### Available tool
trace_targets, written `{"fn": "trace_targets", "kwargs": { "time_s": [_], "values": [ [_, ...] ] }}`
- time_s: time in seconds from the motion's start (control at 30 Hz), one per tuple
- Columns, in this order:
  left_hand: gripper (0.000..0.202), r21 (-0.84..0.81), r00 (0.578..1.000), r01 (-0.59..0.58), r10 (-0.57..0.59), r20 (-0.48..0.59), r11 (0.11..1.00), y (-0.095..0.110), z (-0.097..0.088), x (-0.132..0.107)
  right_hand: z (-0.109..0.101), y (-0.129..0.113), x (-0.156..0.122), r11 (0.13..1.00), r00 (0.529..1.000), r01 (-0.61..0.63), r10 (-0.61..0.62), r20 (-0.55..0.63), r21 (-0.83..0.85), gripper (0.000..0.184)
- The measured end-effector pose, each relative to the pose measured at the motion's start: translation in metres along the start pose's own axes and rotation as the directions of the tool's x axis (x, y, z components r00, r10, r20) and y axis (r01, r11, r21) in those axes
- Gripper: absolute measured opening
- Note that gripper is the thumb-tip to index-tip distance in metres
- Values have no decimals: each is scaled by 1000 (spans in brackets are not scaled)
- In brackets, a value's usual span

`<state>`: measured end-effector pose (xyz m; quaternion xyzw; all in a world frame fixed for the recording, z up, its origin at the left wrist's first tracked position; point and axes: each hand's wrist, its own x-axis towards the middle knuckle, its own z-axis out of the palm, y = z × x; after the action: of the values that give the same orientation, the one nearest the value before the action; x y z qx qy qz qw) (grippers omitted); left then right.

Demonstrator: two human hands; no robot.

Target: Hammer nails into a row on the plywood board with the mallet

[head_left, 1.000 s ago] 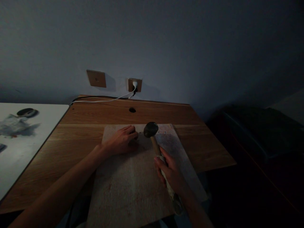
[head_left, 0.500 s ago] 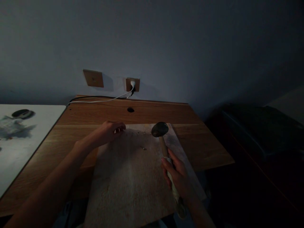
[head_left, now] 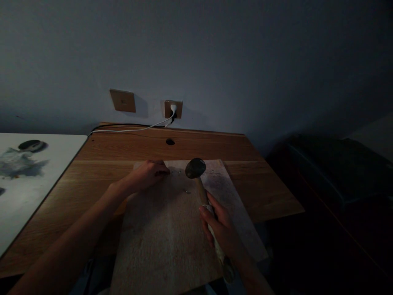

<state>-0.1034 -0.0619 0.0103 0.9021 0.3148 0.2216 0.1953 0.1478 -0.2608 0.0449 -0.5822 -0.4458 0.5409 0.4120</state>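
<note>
A pale wooden board [head_left: 166, 233] lies on a brown desk [head_left: 92, 180]. My right hand [head_left: 221, 229] is wrapped round the wooden handle of a hammer [head_left: 200, 184]. Its dark round head hovers over the board's far edge. A small nail [head_left: 186, 191] stands in the board just left of the handle. My left hand [head_left: 147, 175] rests near the board's far left corner, fingers curled together as in a pinch. What the fingers hold is too dark to make out.
Two wall plates sit behind the desk; a white plug and cable [head_left: 129, 130] run from the right socket [head_left: 173, 109]. A cable hole [head_left: 170, 141] pierces the desk top. A white table [head_left: 27, 180] adjoins on the left, dark furniture [head_left: 337, 168] on the right.
My left hand left the middle of the board, went to the far left corner, then came slightly back right. The hammer swung right and has returned left. The nail is now uncovered.
</note>
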Motion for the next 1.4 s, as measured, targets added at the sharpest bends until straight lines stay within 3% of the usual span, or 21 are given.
{"fn": "trace_targets", "kwargs": {
  "time_s": [0.2,0.37,0.5,0.6,1.0,1.13,1.23,1.33,1.4],
  "values": [
    [37,9,979,202,-202,-12,979,4,0,0,19,-13,17,999,993,34,-30,116,-36,50],
    [32,-20,963,267,-268,-7,963,9,-4,0,31,-15,28,996,985,71,-62,161,-51,44],
    [50,34,944,331,-330,-27,943,9,-4,0,36,-13,31,994,981,50,-31,189,-99,43],
    [59,31,942,334,-332,-49,942,7,-3,-1,37,-13,30,993,980,38,-15,200,-111,44],
    [61,-28,954,298,-299,-13,954,11,-5,0,34,-15,26,994,979,44,-23,202,-101,38],
    [43,-37,981,176,-178,-74,984,17,-9,2,18,-9,17,998,987,19,-11,161,-52,45],
    [24,75,989,-35,46,-142,997,34,-5,4,1,-5,7,1000,999,-14,14,40,-3,55],
    [19,287,954,-287,301,-4,914,64,9,4,-15,-5,-1,999,996,-54,53,-77,-7,62],
    [19,417,914,-404,381,139,814,85,21,3,-22,-8,-4,997,990,-73,69,-123,-32,61]
  ]
}}
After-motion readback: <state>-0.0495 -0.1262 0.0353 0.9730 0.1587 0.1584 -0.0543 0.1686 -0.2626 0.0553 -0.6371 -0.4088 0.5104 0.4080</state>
